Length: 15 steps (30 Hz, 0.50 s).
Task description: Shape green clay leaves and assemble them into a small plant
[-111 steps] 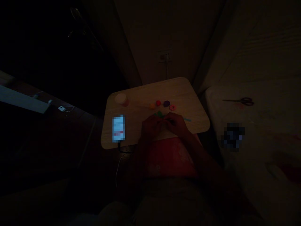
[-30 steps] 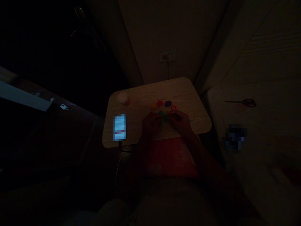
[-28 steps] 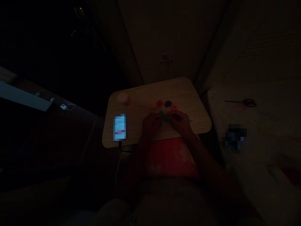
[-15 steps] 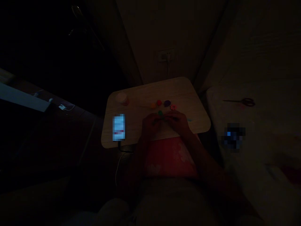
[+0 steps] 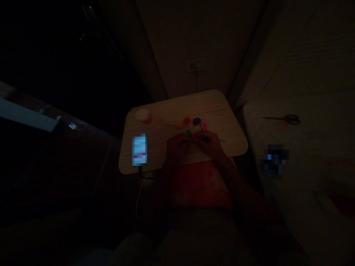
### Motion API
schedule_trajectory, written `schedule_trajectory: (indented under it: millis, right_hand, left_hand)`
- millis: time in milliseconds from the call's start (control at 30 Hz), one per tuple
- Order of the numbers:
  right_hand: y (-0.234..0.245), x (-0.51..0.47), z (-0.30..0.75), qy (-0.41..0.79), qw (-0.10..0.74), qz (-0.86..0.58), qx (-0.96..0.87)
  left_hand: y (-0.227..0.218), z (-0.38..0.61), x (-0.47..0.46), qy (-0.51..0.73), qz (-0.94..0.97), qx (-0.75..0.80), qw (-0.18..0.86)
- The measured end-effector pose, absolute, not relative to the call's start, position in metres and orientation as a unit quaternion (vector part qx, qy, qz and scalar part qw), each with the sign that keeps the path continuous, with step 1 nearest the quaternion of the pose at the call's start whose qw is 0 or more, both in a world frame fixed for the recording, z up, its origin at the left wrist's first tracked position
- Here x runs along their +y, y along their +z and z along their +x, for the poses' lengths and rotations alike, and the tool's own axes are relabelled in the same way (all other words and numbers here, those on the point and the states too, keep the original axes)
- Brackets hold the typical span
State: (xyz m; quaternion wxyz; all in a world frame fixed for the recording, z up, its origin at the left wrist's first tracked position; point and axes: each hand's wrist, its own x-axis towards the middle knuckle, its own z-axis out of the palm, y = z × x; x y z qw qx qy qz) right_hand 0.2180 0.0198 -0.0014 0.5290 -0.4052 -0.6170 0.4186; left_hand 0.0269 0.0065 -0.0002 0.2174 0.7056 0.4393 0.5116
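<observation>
Over the small wooden table, my left hand [image 5: 176, 145] and my right hand [image 5: 208, 142] meet fingertip to fingertip. Both are closed in a pinch on a small green piece of modelling clay [image 5: 190, 140]. Just beyond the fingers lies a larger green lump [image 5: 189, 133]; dim light hides whether it joins the held piece. Farther back sit an orange lump [image 5: 179, 125], a red ball [image 5: 187, 120], a dark purple lump [image 5: 197, 121] and a pink flower-like piece [image 5: 204, 126]. To the right of my right hand is a flat teal strip [image 5: 223, 140].
A lidded tub [image 5: 143, 115] stands at the back left of the table [image 5: 166, 111]. In front of it a lit, blurred-out phone [image 5: 139, 150] trails a cable off the edge. Scissors [image 5: 291, 119] and a blurred dark object [image 5: 275, 161] lie on the pale surface at right.
The fingers have shifted slightly, and a little more of the green lump and the teal strip shows. My hands stay together in the same place; the other things have not moved.
</observation>
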Motion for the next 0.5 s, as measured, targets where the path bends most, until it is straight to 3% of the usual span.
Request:
schedule_trajectory:
  millis: [500]
  right_hand:
    - [-0.0043,0.0175,0.2177,0.42,0.526,-0.407,-0.617]
  left_hand:
    - [0.0038,0.0285,0.0047,0.511,0.716,0.434,0.195]
